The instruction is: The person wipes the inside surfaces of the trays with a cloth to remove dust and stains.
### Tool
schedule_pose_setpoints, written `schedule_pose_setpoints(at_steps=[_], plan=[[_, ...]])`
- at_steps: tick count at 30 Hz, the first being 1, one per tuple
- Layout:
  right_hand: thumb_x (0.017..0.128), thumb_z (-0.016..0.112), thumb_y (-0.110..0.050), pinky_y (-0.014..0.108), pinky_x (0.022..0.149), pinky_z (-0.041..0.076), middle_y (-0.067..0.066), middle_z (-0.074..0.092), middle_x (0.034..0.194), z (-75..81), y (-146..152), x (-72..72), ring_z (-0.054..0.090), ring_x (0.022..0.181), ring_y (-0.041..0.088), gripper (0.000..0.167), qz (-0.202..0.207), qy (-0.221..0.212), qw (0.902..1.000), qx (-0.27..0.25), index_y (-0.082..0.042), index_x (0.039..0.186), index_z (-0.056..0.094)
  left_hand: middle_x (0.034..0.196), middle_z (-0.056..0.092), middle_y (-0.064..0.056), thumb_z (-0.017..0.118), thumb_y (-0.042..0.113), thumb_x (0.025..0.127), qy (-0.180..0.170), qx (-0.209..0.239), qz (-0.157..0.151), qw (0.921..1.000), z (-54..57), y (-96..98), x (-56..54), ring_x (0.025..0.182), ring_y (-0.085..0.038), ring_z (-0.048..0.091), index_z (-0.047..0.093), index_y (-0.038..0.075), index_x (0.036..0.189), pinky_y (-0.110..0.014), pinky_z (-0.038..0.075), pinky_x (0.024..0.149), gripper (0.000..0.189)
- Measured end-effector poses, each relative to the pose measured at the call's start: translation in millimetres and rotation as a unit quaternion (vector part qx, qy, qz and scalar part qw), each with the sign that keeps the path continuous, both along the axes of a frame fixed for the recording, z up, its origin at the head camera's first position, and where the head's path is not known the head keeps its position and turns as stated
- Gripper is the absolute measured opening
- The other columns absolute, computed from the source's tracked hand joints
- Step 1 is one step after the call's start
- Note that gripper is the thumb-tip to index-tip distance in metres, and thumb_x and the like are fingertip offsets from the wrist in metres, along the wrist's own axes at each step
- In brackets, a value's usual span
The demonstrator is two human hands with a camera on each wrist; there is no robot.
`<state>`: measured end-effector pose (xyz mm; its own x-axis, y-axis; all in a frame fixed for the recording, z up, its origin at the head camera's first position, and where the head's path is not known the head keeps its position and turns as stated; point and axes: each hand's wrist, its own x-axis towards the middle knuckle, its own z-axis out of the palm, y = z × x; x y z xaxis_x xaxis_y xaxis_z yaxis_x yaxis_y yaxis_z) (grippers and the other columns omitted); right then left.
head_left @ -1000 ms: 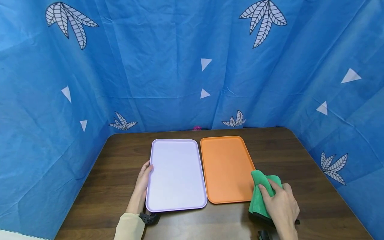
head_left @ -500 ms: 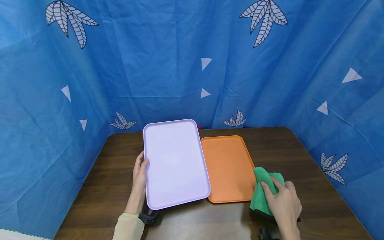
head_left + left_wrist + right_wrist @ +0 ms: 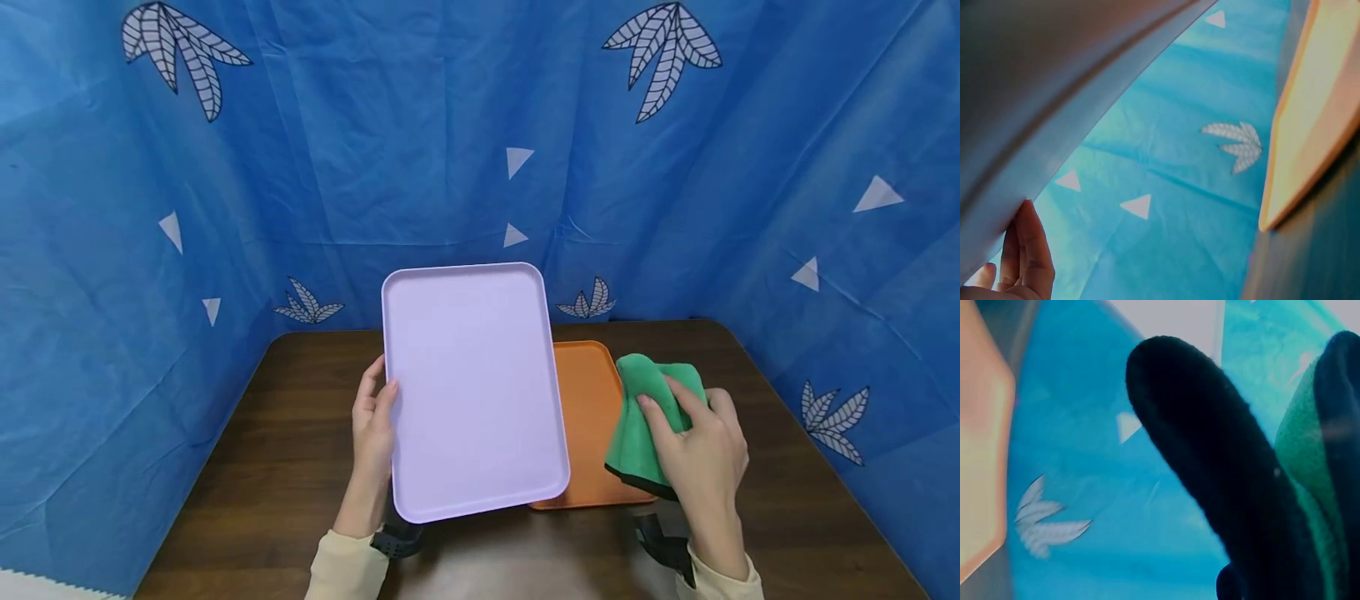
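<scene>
A lavender tray (image 3: 476,392) is raised off the table, its far end tilted up. My left hand (image 3: 373,433) grips its left edge, thumb on the upper face and fingers beneath; in the left wrist view those fingers (image 3: 1034,253) press against the tray's underside (image 3: 1054,94). To the right, my right hand (image 3: 701,450) pinches a folded green cloth (image 3: 645,408) with dark trim, held up over the right edge of an orange tray (image 3: 588,417). The lavender tray covers the orange tray's left part in the head view. In the right wrist view the cloth's folds (image 3: 1307,437) fill the right side.
The orange tray lies flat on a dark wooden table (image 3: 300,433). Blue patterned curtain (image 3: 337,167) hangs behind the table and along both sides. Dark wrist straps (image 3: 397,542) sit below each hand.
The lavender tray has been lifted off the table by my left hand, tilted, and moved right over the orange tray. My right hand has raised the green cloth up and slightly left.
</scene>
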<state>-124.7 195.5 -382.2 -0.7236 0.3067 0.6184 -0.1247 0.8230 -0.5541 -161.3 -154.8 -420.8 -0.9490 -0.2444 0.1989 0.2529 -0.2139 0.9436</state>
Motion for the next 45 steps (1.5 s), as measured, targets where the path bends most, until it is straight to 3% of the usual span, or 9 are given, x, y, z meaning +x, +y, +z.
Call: schedule_pose_setpoints(at_steps=[9, 15, 23, 31, 38, 45], plan=[[0.081, 0.08, -0.022, 0.038, 0.05, 0.038, 0.02, 0.056, 0.088, 39.3, -31, -33.0, 0.049, 0.074, 0.025, 0.034, 0.052, 0.079, 0.9955, 0.009, -0.009, 0.112, 0.075, 0.105, 0.07, 0.008, 0.046, 0.01, 0.102, 0.056, 0.011, -0.039, 0.9976, 4.6, 35.0, -2.3, 0.086, -0.009, 0.07, 0.041, -0.001, 0.142, -0.026, 0.059, 0.071, 0.042], [0.082, 0.078, -0.028, 0.045, 0.051, 0.043, 0.022, 0.056, 0.093, 54.8, -45, -57.8, 0.052, 0.077, 0.03, 0.036, 0.062, 0.073, 0.9952, 0.018, -0.011, 0.114, 0.074, 0.103, 0.072, 0.009, 0.047, 0.007, 0.101, 0.079, 0.025, -0.064, 0.9945, 6.7, 53.7, -1.9, 0.085, -0.008, 0.069, 0.039, -0.004, 0.142, -0.025, 0.059, 0.07, 0.043], [0.084, 0.076, -0.035, 0.048, 0.048, 0.044, 0.022, 0.056, 0.094, 65.9, -56, -79.8, 0.053, 0.069, 0.034, 0.038, 0.048, 0.047, 0.9964, 0.052, -0.014, 0.116, 0.073, 0.1, 0.073, 0.009, 0.048, 0.006, 0.101, 0.084, 0.029, -0.077, 0.9931, 7.6, 65.6, 2.4, 0.084, -0.008, 0.07, 0.04, -0.005, 0.141, -0.025, 0.058, 0.069, 0.042], [0.087, 0.071, -0.037, 0.047, 0.049, 0.043, 0.02, 0.055, 0.093, 64.5, -62, -86.0, 0.052, 0.067, 0.034, 0.04, 0.033, -0.002, 0.9984, 0.046, -0.015, 0.12, 0.071, 0.099, 0.072, 0.007, 0.048, 0.004, 0.1, 0.094, 0.034, -0.082, 0.9916, 6.6, 69.6, 3.7, 0.084, -0.008, 0.069, 0.045, -0.002, 0.138, -0.024, 0.058, 0.069, 0.039], [0.087, 0.072, -0.037, 0.049, 0.049, 0.045, 0.02, 0.054, 0.09, 65.9, -72, -84.7, 0.053, 0.068, 0.034, 0.04, 0.037, 0.003, 0.9983, 0.045, -0.014, 0.119, 0.071, 0.1, 0.072, 0.007, 0.047, 0.003, 0.1, 0.1, 0.043, -0.091, 0.9899, 5.8, 71.0, 4.6, 0.084, -0.008, 0.069, 0.049, 0.006, 0.136, -0.024, 0.058, 0.068, 0.036], [0.085, 0.074, -0.035, 0.051, 0.052, 0.048, 0.021, 0.058, 0.099, 66.7, -85, -81.9, 0.058, 0.074, 0.035, 0.039, 0.051, 0.009, 0.9975, 0.047, -0.013, 0.117, 0.072, 0.102, 0.072, 0.006, 0.047, 0.004, 0.1, 0.103, 0.043, -0.102, 0.9885, 4.0, 73.9, 4.6, 0.086, -0.008, 0.069, 0.045, 0.002, 0.138, -0.025, 0.058, 0.069, 0.038]])
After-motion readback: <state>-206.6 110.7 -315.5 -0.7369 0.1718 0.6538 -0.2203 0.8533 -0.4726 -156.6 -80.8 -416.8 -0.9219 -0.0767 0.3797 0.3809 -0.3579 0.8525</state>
